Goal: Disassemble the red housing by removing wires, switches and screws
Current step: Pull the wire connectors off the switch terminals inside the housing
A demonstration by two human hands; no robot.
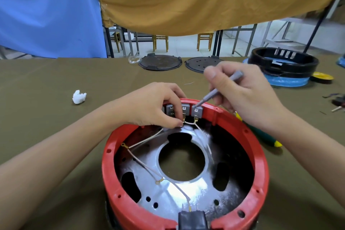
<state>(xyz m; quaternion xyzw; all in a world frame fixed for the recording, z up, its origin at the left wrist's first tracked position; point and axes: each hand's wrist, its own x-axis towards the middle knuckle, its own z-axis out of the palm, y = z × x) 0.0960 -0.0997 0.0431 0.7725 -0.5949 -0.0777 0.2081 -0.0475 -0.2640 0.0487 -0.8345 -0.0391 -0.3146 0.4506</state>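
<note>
Red housing (112, 157) near edge cut off, left hand (155, 106) pinching wire (189, 123), right hand (242, 91) gripping grey tool (214, 91), switches (196, 111) partly hidden

Olive-draped table (46, 117) bore the red housing (110, 179), white wad (79, 96), two dark discs (160, 63), black ring (283, 61), and a green-yellow tool (265, 136).

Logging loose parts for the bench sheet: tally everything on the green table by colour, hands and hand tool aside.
Red: 1, round red plastic housing
Black: 3, ribbed black ring base; two flat black round discs
White: 1, crumpled white tissue
Yellow: 1, yellow round disc
Green and yellow: 1, green-and-yellow handled tool
Total: 7
</note>
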